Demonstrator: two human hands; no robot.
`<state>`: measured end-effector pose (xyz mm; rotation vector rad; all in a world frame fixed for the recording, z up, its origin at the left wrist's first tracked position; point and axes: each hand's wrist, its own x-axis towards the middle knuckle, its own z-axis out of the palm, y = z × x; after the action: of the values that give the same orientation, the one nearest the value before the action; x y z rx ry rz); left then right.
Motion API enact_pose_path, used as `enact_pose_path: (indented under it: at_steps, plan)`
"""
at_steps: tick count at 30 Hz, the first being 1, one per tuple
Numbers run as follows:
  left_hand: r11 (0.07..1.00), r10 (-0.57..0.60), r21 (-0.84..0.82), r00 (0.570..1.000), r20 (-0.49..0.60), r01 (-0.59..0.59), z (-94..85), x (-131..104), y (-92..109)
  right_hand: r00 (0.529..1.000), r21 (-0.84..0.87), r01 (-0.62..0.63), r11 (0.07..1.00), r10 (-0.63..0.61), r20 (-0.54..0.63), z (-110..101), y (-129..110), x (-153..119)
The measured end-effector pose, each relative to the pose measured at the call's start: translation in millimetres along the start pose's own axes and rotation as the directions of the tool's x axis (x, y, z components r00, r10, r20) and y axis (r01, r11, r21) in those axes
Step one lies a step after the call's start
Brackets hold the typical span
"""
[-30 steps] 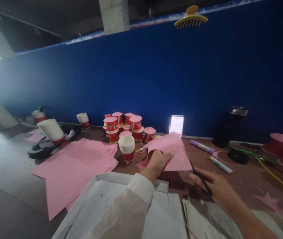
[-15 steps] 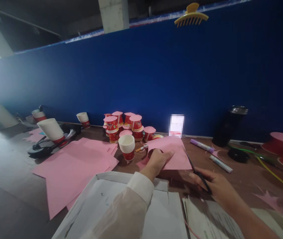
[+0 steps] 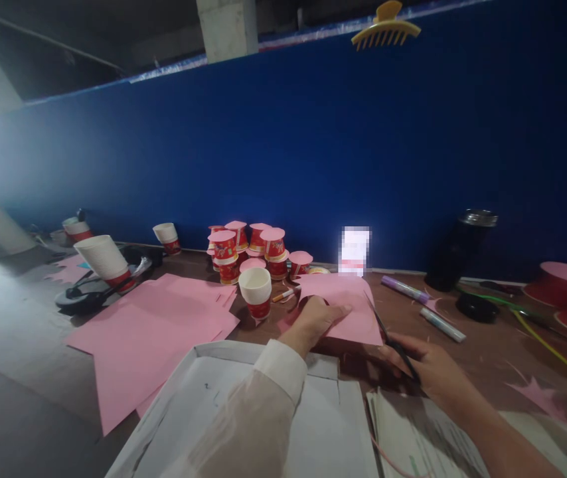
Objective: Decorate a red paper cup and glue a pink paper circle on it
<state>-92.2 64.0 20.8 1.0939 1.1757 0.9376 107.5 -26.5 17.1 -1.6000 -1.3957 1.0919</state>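
Note:
A pink paper sheet (image 3: 348,312) with a curved upper edge is pinched in my left hand (image 3: 316,322), thumb on top. Black scissors (image 3: 403,358) are in my right hand (image 3: 425,368), their blades at the sheet's right edge. To the left stands a white and red paper cup (image 3: 255,292). Behind it are several red cups (image 3: 224,249) topped with pink paper discs. A stack of pink sheets (image 3: 159,332) lies further left.
A white box lid (image 3: 164,411) sits in front. Markers (image 3: 405,290) and a black flask (image 3: 460,252) stand or lie on the right. Tilted stacked cups (image 3: 101,259) are at the left; a blue partition (image 3: 263,146) rises behind.
The pink sheet has turned slightly in my left hand, and its right edge has shifted left. The scissors and my right hand have moved only a little.

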Motion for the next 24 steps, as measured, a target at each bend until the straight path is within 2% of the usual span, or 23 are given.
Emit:
enact_pose_path:
  at_steps: [5, 11, 15, 21, 24]
  plan:
    - [1.000, 0.016, -0.017, 0.997, 0.078, -0.015, -1.8, -5, 3, 0.999, 0.117, -0.032, 0.993, 0.029, 0.029, 3, 0, -1]
    - [0.991, 0.007, -0.136, 0.990, 0.144, 0.013, -1.4, -1, 2, 0.996, 0.136, -0.064, 0.989, 0.056, 0.066, 3, -3, -1]
    - [0.985, -0.007, -0.170, 0.989, 0.150, 0.032, -1.7, 1, 1, 0.996, 0.215, -0.089, 0.973, 0.081, 0.044, 5, -5, -2]
    - [0.985, -0.001, -0.170, 0.989, 0.151, 0.027, -3.0, 4, -3, 0.993, 0.185, -0.085, 0.979, 0.068, 0.097, 5, -3, -3]
    - [0.990, -0.001, -0.136, 0.987, 0.161, 0.023, -4.4, 6, -5, 0.995, 0.167, -0.076, 0.983, 0.063, 0.078, 6, -4, -5]
